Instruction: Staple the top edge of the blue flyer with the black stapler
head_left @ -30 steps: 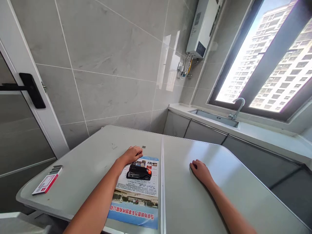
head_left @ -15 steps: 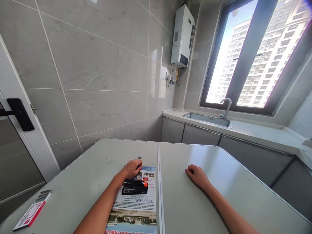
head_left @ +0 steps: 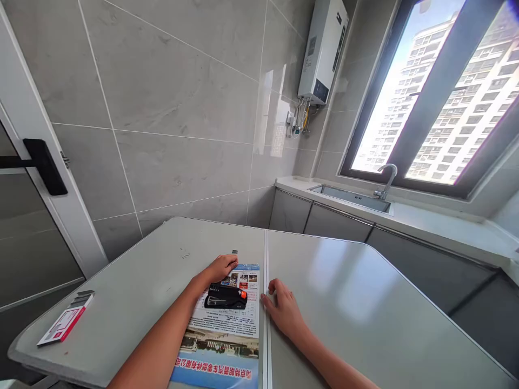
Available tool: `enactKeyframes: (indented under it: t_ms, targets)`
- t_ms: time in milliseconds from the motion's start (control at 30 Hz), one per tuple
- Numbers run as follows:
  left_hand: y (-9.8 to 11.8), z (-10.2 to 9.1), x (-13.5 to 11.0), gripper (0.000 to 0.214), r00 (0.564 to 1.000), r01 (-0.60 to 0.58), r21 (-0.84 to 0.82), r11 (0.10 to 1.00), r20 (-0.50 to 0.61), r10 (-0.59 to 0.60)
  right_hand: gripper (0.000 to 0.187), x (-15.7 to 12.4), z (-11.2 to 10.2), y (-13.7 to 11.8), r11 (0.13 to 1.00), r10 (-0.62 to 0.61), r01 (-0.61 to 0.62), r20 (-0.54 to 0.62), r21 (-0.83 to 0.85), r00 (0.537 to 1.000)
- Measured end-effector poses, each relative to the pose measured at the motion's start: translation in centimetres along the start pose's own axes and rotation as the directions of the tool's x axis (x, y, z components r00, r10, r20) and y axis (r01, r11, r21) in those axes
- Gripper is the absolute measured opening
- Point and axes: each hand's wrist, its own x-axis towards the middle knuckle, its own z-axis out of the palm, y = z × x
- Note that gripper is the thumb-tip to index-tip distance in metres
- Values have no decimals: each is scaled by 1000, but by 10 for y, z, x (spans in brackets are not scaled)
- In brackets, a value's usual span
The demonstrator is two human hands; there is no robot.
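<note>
A black stapler with an orange-red mark at its right end lies on a printed brochure on the table. My left hand rests by the brochure's top left corner, just beyond the stapler, its fingers curled in and nothing visible in them. To the right of the stapler, at the table's centre seam, is my right hand. Its thumb and index finger are apart and it holds nothing. A small dark strip, perhaps staples, lies just past my left fingertips.
A flat white-and-red box lies near the table's left edge. Tiny loose bits, like staples, are scattered beyond my left forearm. The white table has a seam down its middle. Behind are a sink and a grey tiled wall.
My right hand has moved left across the table to the seam near the brochure, and its fingers have opened. My left hand stays by the brochure's corner. The camera view has tilted and shifted slightly.
</note>
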Motion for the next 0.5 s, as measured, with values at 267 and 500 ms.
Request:
enactKeyframes:
  t_ms: [267, 500]
  targets:
    - [1, -3, 0, 40, 999, 9, -169, 986, -36, -15, 21, -6, -2, -19, 976, -119, 70, 230, 208, 966]
    - [-5, -1, 1, 46, 999, 30, -312, 950, -17, -38, 25, -7, -4, -25, 982, -164, 126, 301, 142, 939]
